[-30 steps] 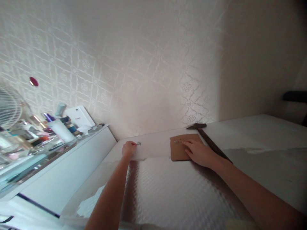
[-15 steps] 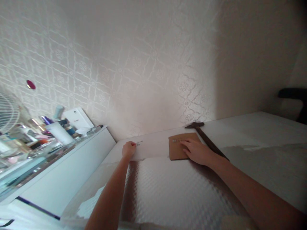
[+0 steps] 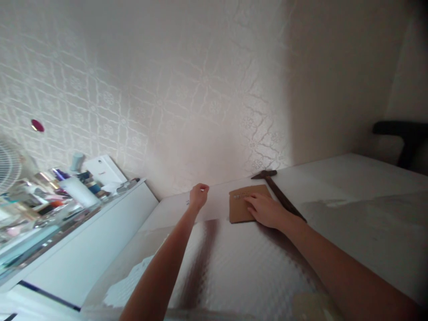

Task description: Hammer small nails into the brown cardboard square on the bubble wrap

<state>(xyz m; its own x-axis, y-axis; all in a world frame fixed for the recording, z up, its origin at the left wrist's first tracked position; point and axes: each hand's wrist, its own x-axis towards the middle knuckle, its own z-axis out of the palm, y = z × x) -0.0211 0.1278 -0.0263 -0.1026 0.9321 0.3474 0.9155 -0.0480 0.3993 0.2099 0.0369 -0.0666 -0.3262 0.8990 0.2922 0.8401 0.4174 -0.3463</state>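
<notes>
My left hand (image 3: 199, 195) is lifted a little above the white table (image 3: 351, 178), fingers curled into a loose fist; what is inside it, if anything, is too small to see. A tiny metal piece (image 3: 187, 203) lies on the table just left of that hand. My right hand (image 3: 264, 208) lies flat, fingers stretched, on a brown card (image 3: 238, 206) that carries a row of small metal pieces (image 3: 241, 195). A hammer (image 3: 277, 192) with a dark wooden handle lies just right of the card, head toward the wall.
Patterned wallpaper (image 3: 200, 89) rises directly behind the table. Bubble wrap (image 3: 240, 267) covers the near part of the table. At left, a lower white shelf (image 3: 100, 223) is crowded with cosmetics bottles, with a fan (image 3: 8, 165) behind. A dark chair back (image 3: 404, 133) shows far right.
My left hand has lifted off the table edge and moved right toward the card, away from the tiny metal piece. My right hand has stayed on the card. The view shifted slightly.
</notes>
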